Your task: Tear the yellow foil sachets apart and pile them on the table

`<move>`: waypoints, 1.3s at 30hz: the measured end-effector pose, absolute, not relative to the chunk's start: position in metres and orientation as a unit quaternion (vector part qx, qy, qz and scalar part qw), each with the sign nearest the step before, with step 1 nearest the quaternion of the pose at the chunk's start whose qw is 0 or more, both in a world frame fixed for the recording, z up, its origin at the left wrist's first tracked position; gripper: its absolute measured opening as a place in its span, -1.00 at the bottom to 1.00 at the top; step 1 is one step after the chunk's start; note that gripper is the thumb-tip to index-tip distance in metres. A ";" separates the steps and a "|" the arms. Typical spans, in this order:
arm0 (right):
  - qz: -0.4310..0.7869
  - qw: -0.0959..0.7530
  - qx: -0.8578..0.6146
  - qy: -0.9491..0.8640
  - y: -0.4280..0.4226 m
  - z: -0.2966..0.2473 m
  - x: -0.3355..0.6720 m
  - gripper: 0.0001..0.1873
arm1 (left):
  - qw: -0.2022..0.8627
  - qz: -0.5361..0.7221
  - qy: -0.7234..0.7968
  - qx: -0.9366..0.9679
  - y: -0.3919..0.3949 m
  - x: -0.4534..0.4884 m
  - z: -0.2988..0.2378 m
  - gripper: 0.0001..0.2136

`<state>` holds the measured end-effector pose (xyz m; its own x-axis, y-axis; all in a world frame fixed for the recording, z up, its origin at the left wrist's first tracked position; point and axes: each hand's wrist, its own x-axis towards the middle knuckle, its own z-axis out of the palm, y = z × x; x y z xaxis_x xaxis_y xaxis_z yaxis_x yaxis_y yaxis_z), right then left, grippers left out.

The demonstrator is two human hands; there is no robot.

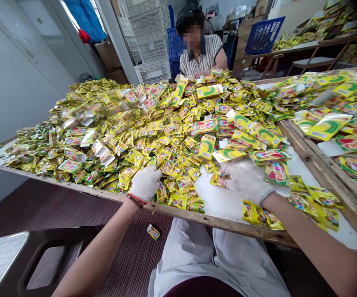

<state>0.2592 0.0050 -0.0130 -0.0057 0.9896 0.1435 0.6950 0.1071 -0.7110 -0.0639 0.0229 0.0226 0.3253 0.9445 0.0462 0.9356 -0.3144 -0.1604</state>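
My left hand, in a white knit glove, rests at the near edge of a heap of small yellow packets. Its fingers are curled down, and what they hold, if anything, is hidden. My right hand, also gloved, is over the white tabletop with a small yellow sachet at its fingertips. Beside it lie open yellow cartons and a green-and-red carton. More yellow sachets lie under and beside my right wrist.
A wooden rim borders the table, and a wooden divider separates more cartons at right. Across the heap sits a person. A stool stands at lower left; one carton lies on the floor.
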 end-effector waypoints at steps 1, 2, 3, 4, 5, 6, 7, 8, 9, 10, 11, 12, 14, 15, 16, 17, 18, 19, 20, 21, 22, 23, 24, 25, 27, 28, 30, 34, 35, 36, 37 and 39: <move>0.214 0.290 -0.632 -0.686 0.009 -0.016 0.257 -0.85 | 0.083 0.002 -0.574 -0.815 0.021 -0.063 0.023 -0.85; 0.214 0.248 -0.639 -0.696 0.012 -0.018 0.257 -0.80 | 0.079 -0.037 -0.569 -0.818 0.019 -0.061 0.024 -0.84; 0.215 0.199 -0.646 -0.705 0.014 -0.020 0.257 -0.77 | 0.061 -0.086 -0.565 -0.818 0.018 -0.059 0.026 -0.83; 0.211 0.160 -0.656 -0.707 0.016 -0.022 0.259 -0.72 | 0.028 -0.143 -0.560 -0.816 0.017 -0.056 0.027 -0.81; 0.205 0.136 -0.665 -0.705 0.016 -0.023 0.260 -0.65 | -0.023 -0.201 -0.554 -0.808 0.017 -0.051 0.028 -0.81; 0.198 0.131 -0.673 -0.701 0.016 -0.024 0.261 -0.58 | -0.091 -0.255 -0.545 -0.793 0.019 -0.044 0.027 -0.82; 0.186 0.136 -0.675 -0.701 0.016 -0.025 0.262 -0.53 | -0.174 -0.302 -0.535 -0.770 0.021 -0.035 0.026 -0.84; 0.173 0.143 -0.671 -0.707 0.015 -0.025 0.263 -0.52 | -0.261 -0.340 -0.524 -0.736 0.025 -0.024 0.022 -0.86; 0.164 0.146 -0.664 -0.714 0.015 -0.025 0.264 -0.55 | -0.349 -0.366 -0.513 -0.694 0.030 -0.011 0.018 -0.87; 0.162 0.148 -0.657 -0.721 0.015 -0.025 0.265 -0.60 | -0.431 -0.382 -0.502 -0.645 0.036 0.002 0.013 -0.86; 0.170 0.151 -0.650 -0.725 0.015 -0.025 0.267 -0.67 | -0.491 -0.395 -0.491 -0.602 0.043 0.017 0.008 -0.83; 0.184 0.157 -0.649 -0.721 0.015 -0.023 0.270 -0.75 | -0.526 -0.404 -0.484 -0.570 0.050 0.031 0.003 -0.81; 0.235 0.186 -0.653 -0.695 0.014 -0.020 0.275 -0.82 | -0.563 -0.415 -0.477 -0.532 0.061 0.055 -0.005 -0.80; 0.276 0.217 -0.652 -0.672 0.012 -0.017 0.278 -0.81 | -0.573 -0.417 -0.475 -0.522 0.065 0.064 -0.008 -0.79; 0.324 0.260 -0.645 -0.642 0.011 -0.014 0.279 -0.79 | -0.585 -0.415 -0.470 -0.514 0.067 0.072 -0.009 -0.79; 0.371 0.309 -0.632 -0.606 0.009 -0.011 0.279 -0.76 | -0.601 -0.412 -0.461 -0.507 0.067 0.078 -0.011 -0.76; 0.412 0.357 -0.619 -0.566 0.008 -0.009 0.278 -0.73 | -0.619 -0.408 -0.448 -0.500 0.066 0.082 -0.011 -0.72; 0.437 0.394 -0.610 -0.530 0.008 -0.007 0.277 -0.71 | -0.637 -0.405 -0.433 -0.492 0.063 0.085 -0.012 -0.68; 0.441 0.416 -0.613 -0.507 0.008 -0.006 0.274 -0.70 | -0.654 -0.404 -0.418 -0.484 0.060 0.087 -0.013 -0.66; 0.423 0.417 -0.627 -0.504 0.009 -0.005 0.272 -0.70 | -0.668 -0.404 -0.404 -0.477 0.057 0.088 -0.014 -0.66; 0.389 0.401 -0.649 -0.517 0.010 -0.005 0.269 -0.69 | -0.676 -0.407 -0.393 -0.471 0.054 0.088 -0.015 -0.66; 0.347 0.376 -0.670 -0.538 0.012 -0.006 0.267 -0.67 | -0.681 -0.410 -0.387 -0.467 0.051 0.089 -0.016 -0.66; 0.305 0.351 -0.685 -0.560 0.014 -0.008 0.265 -0.66 | -0.682 -0.413 -0.383 -0.467 0.050 0.089 -0.018 -0.64; 0.273 0.334 -0.693 -0.578 0.015 -0.009 0.263 -0.68 | -0.680 -0.413 -0.381 -0.471 0.049 0.089 -0.019 -0.62; 0.247 0.337 -0.695 -0.585 0.017 -0.013 0.261 -0.78 | -0.667 -0.413 -0.384 -0.487 0.048 0.089 -0.023 -0.59; 0.254 0.350 -0.688 -0.582 0.017 -0.014 0.261 -0.83 | -0.658 -0.410 -0.386 -0.500 0.048 0.090 -0.025 -0.59; 0.312 0.371 -0.662 -0.571 0.016 -0.016 0.261 -0.78 | -0.634 -0.399 -0.389 -0.536 0.049 0.091 -0.026 -0.60; 0.421 0.449 -0.623 -0.483 0.017 -0.010 0.272 -0.74 | -0.508 -0.372 -0.397 -0.668 0.058 0.099 -0.021 -0.74; 0.412 0.489 -0.622 -0.452 0.017 -0.006 0.277 -0.73 | -0.435 -0.363 -0.400 -0.720 0.063 0.103 -0.018 -0.77; 0.392 0.528 -0.622 -0.425 0.018 -0.002 0.283 -0.72 | -0.344 -0.347 -0.403 -0.774 0.068 0.108 -0.015 -0.79; 0.368 0.562 -0.621 -0.404 0.018 0.003 0.289 -0.72 | -0.246 -0.321 -0.404 -0.821 0.074 0.114 -0.012 -0.75; 0.328 0.603 -0.620 -0.379 0.019 0.011 0.299 -0.72 | -0.085 -0.244 -0.397 -0.881 0.086 0.126 -0.007 -0.64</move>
